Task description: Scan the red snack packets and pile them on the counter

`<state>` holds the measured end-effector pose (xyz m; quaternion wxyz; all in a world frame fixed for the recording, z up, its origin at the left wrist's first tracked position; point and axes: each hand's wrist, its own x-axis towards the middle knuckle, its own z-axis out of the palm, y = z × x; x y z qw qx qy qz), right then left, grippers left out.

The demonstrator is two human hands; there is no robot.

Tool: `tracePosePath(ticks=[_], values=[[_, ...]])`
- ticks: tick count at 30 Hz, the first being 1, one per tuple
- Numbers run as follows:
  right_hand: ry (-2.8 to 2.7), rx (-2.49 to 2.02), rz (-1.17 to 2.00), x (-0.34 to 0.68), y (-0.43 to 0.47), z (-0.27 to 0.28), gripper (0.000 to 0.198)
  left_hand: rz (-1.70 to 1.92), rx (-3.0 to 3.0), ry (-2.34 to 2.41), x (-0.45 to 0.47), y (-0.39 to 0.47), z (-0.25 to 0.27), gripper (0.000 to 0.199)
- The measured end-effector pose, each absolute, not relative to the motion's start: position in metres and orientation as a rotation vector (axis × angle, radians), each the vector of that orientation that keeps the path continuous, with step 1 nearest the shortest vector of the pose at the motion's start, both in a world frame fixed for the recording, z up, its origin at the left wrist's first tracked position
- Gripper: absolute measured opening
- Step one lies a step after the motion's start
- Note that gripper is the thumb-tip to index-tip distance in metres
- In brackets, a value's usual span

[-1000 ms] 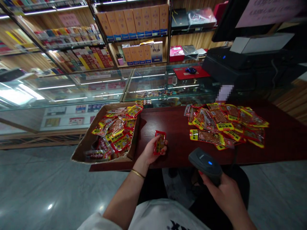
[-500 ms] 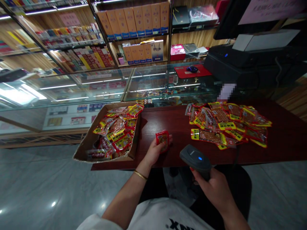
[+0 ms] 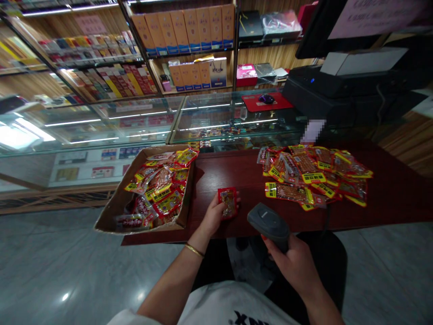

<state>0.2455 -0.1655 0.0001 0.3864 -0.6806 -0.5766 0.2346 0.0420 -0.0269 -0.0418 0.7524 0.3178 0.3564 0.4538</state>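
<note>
My left hand grips a small red-edged snack packet, holding it over the front of the dark red table, thumb on its face. In my right hand is a dark grey barcode scanner, its head pointing up and left toward the packet, a short distance apart from it. Left of the packet, an open cardboard box holds many red and yellow snack packets. To the right, a loose pile of similar packets lies on the table, one long packet at its front.
The dark red table stands before a glass display counter. A red mouse pad with a mouse sits on the glass. Black checkout equipment and a monitor are at the right. Stocked shelves line the back.
The packet in my left hand now shows more of its face, and the scanner's blue light is no longer visible. The whole view has shifted slightly; both holds are the same.
</note>
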Motion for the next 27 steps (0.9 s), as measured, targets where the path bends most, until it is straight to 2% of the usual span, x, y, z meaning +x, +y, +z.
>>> tracePosePath(ticks=[4,9,14,17,22,24,27], values=[[-1.424,-1.734,0.568,0.256,-0.173,0.001,0.032,1.011,0.584,0.981,0.068,-0.015,-0.034,0.042],[-1.322,-1.801,0.541,0.277,-0.186,-0.005,0.033,0.918,0.518,0.871,0.142,0.027,-0.006,0.021],[-1.216,-1.911,0.5,0.285,-0.194,-0.004,0.037,0.852,0.582,0.755,0.219,0.08,0.031,0.016],[-1.191,-1.935,0.525,0.285,-0.195,-0.002,0.041,0.886,0.628,0.789,0.23,0.083,0.038,0.02],[-1.196,-2.065,0.603,0.288,-0.192,-0.013,0.043,1.086,1.141,0.883,0.151,0.027,0.042,0.035],[-1.217,-2.084,0.621,0.288,-0.187,-0.021,0.044,1.165,1.502,0.935,0.093,0.002,0.055,0.032],[-1.265,-2.062,0.667,0.285,-0.179,-0.027,0.048,1.244,1.902,1.289,-0.004,-0.011,0.081,0.027]])
